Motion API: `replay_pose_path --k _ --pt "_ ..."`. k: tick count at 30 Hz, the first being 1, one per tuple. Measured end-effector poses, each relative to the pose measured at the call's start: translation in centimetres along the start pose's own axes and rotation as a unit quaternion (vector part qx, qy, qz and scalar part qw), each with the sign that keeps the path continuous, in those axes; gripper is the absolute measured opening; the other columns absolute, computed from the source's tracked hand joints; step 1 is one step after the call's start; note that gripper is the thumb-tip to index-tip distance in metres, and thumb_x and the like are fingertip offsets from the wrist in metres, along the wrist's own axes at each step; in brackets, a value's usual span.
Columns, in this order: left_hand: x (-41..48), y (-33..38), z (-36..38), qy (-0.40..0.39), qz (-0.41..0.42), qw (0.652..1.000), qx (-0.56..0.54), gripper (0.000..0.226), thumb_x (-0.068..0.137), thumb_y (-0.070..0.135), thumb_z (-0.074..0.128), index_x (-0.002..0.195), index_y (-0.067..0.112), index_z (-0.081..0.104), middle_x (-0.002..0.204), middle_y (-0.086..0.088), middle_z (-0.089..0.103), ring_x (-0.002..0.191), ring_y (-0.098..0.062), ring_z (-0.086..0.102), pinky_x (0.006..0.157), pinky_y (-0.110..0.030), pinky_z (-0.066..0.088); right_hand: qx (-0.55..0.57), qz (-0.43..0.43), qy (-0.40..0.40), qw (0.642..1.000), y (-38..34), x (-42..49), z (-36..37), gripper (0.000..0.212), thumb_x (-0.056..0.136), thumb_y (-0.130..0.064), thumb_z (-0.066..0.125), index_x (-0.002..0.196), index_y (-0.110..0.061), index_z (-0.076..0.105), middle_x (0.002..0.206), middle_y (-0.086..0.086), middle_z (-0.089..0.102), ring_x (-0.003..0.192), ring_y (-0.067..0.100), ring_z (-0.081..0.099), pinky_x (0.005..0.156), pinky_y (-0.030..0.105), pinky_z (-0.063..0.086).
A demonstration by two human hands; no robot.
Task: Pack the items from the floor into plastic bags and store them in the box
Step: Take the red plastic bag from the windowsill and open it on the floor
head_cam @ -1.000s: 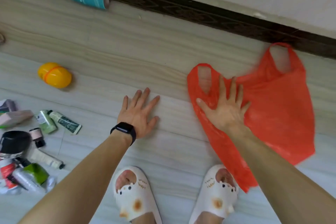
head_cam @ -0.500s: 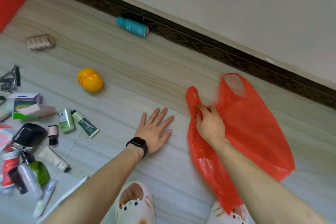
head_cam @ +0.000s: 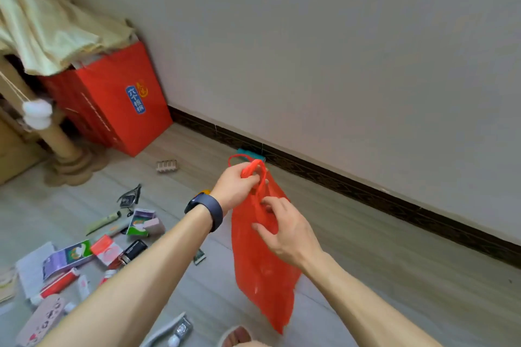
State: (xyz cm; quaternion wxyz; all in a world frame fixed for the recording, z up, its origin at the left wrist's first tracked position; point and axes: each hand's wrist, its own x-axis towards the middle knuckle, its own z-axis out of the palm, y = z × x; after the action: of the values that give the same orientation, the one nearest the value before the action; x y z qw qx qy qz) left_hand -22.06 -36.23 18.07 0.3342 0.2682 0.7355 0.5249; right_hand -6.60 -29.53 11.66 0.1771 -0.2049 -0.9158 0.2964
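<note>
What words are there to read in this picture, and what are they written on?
"六个核桃": white characters running down the blue label on the red box; the lower two are fuzzy.
Purple-and-green carton on the floor: print too blurred to read.
Black container: white print too small to read.
Red plastic bag: no writing seen.
</note>
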Motion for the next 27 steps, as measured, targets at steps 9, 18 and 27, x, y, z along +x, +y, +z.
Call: replay_pose_path --k 9,18,27 --pt "-3.7 8.0 -4.1 -0.132 0.073 0.978 0.143 0.043 0.081 -0.008 0.054 0.065 0.024 0.077 0.091 -0.004 0.076 0.091 -0.013 0.07 0.086 -0.025 0.055 -0.156 -0.001 -0.034 0.987 -0.8 0.4 -11.0 0.046 0.088 -0.057 0.053 0.127 -0.033 0.053 0.125 -0.01 0.055 0.117 0.013 0.051 0.093 0.035 0.049" --pt "-8.0 11.9 -5.1 -0.165 0.108 0.929 0.314 0.052 0.08 -0.007 0.036 0.06 0.025 0.072 0.111 0.004 0.072 0.096 0.008 0.063 0.069 -0.006 0.043 -0.236 -0.007 -0.105 0.966 -2.7 0.5 -11.7 0.037 0.094 -0.051 0.048 0.13 -0.044 0.055 0.152 -0.012 0.041 0.137 0.019 0.036 0.108 0.038 0.039" --pt "-11.4 12.1 -7.9 -0.195 0.112 0.909 0.351 0.043 0.087 0.001 0.063 0.057 0.031 0.074 0.117 0.008 0.069 0.098 0.008 0.063 0.089 -0.02 0.051 -0.277 -0.046 -0.147 0.948 -6.9 0.5 -5.5 0.064 0.082 -0.041 0.065 0.141 -0.042 0.04 0.166 0.005 0.0 0.152 0.028 0.0 0.122 0.046 0.013"
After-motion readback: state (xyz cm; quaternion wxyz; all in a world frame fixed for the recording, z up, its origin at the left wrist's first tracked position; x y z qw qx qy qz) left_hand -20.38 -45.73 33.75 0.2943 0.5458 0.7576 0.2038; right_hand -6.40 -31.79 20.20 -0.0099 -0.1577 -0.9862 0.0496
